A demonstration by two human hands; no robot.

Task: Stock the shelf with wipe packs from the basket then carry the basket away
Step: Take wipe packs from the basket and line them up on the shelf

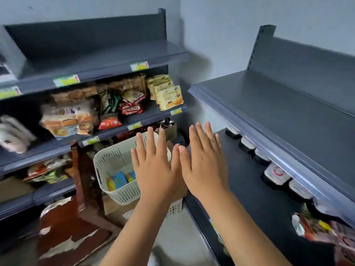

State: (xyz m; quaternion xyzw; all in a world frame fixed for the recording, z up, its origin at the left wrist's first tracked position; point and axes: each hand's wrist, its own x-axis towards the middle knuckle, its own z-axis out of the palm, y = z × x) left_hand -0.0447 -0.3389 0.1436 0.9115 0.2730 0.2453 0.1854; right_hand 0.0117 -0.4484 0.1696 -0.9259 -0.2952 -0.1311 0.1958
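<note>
While left grip (156,167) spreads flat, basket (113,160) beneath

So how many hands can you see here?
2. The left hand is spread flat in front of the white basket. The right hand is flat right beside it, over the edge of the dark shelf. Both hands show fully.
</note>
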